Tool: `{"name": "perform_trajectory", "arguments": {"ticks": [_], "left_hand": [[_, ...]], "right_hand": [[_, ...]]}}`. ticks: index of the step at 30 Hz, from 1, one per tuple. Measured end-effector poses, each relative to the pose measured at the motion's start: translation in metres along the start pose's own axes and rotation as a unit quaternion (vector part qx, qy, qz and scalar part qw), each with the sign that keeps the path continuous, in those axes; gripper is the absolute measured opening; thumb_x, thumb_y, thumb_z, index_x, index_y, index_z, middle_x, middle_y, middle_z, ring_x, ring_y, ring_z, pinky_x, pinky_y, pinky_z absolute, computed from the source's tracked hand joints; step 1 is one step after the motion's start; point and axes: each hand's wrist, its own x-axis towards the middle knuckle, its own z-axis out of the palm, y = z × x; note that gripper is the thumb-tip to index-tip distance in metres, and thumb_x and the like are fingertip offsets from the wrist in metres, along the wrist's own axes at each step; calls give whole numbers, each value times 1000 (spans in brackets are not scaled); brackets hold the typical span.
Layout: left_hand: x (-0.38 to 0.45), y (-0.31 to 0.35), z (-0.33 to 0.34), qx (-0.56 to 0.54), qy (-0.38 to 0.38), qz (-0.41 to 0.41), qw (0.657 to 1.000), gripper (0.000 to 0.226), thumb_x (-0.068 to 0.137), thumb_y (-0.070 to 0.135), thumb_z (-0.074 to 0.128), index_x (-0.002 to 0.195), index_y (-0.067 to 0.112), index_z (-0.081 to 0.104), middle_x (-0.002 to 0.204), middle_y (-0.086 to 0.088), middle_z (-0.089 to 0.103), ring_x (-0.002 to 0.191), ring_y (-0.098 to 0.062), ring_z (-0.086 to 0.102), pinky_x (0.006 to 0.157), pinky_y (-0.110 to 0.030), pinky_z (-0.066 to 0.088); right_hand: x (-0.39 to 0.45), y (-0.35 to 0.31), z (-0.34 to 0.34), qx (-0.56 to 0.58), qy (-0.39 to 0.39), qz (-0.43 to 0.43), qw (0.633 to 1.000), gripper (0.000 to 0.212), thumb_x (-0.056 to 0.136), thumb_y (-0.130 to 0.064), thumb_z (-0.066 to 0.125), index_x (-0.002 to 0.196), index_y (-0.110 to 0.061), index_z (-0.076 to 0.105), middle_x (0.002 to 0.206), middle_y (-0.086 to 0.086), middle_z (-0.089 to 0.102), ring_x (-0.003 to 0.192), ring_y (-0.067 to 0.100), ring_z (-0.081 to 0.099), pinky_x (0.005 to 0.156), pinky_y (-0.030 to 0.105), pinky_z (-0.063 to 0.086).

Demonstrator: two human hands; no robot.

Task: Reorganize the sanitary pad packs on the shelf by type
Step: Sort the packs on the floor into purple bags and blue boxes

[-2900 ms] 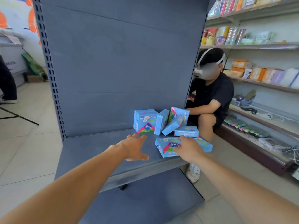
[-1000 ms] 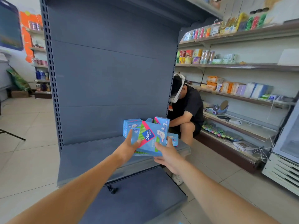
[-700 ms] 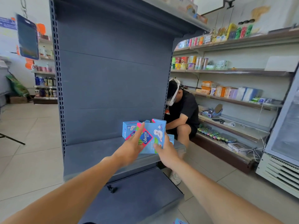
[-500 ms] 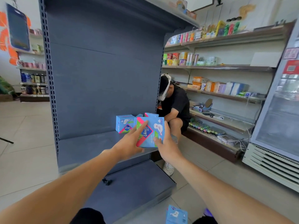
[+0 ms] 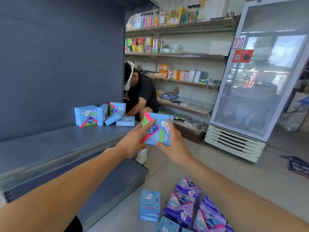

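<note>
A light-blue pad pack (image 5: 158, 128) with a pink and green corner is held upright in the air, off the right end of the grey shelf (image 5: 55, 144). My left hand (image 5: 133, 143) holds its left side, fingers laid across the front. My right hand (image 5: 172, 144) grips its right edge and bottom. Several more blue packs (image 5: 103, 115) stand and lie at the back right of the shelf. On the floor below lie a stack of blue packs (image 5: 149, 205) and several purple packs (image 5: 189, 203).
A person in a black shirt (image 5: 142, 94) crouches just behind the shelf's right end. A glass-door fridge (image 5: 257, 84) stands at the right. Wall shelves (image 5: 180, 54) with goods run along the back. The lower shelf base (image 5: 117, 183) juts out at floor level.
Both hands lifted the blue pack off the shelf and carried it right, away from the other packs. The view turned right and down, bringing the packs on the floor into sight.
</note>
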Motion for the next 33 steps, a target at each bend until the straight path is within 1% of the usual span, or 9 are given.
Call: {"name": "perform_trajectory", "arguments": {"ticks": [5,7,11,14,17,21,24,30,33], "left_hand": [[19,12,37,-6,-24,24,999,99,83,1,68,152,45,12,151,9,27,130,-13,40,96,-25,43],[26,12,55,-7,-37,24,999,99,83,0,68,152,43,13,149,7,30,129,-14,40,97,-26,45],[38,6,91,-18,-60,-1,998,95,84,0,67,152,42,16,139,5,39,120,-14,48,82,-15,46],[40,0,122,-14,-92,-20,995,93,83,1,68,151,41,18,144,2,38,127,-22,46,93,-28,48],[38,-9,158,-26,-133,-37,990,96,82,2,70,151,42,18,143,0,41,122,-23,51,98,-41,48],[31,-26,202,-14,-171,-52,984,95,83,6,71,152,41,15,140,-1,46,113,-19,55,88,-32,50],[20,-38,235,-15,-190,-75,979,89,85,8,69,153,35,19,140,-1,45,112,-15,51,83,-21,42],[-13,-79,297,-73,-235,-139,959,86,84,5,70,151,32,26,138,6,46,116,-16,52,92,-24,45],[-28,-99,324,-70,-273,-158,946,87,84,12,72,151,36,23,140,2,45,121,-21,51,99,-36,46]], "right_hand": [[-12,34,-26,-30,24,15,999,101,81,-34,76,155,-28,7,145,8,30,124,10,39,94,15,30],[-15,50,-32,-34,24,21,999,101,79,-35,78,154,-27,11,145,7,33,129,15,37,97,17,31],[-19,87,-32,-33,12,34,999,99,76,-36,81,152,-23,19,143,5,38,131,18,38,106,26,35],[-32,116,-23,-36,-4,65,997,100,74,-32,82,152,-24,20,140,7,40,126,19,43,102,26,38],[-46,151,-13,-40,-17,103,994,101,73,-26,82,152,-25,18,133,9,43,119,21,48,94,22,39],[-65,194,12,-28,-36,148,988,103,70,-25,83,151,-27,19,131,10,45,118,24,49,96,29,42],[-81,221,33,-10,-60,177,982,102,69,-26,83,149,-29,19,136,6,44,124,22,47,100,33,42],[-115,274,86,27,-105,223,969,100,72,-30,83,149,-28,19,144,5,41,132,21,41,107,37,39],[-134,298,112,40,-122,257,958,99,72,-30,82,148,-32,18,140,6,42,129,22,43,104,36,41]]}}
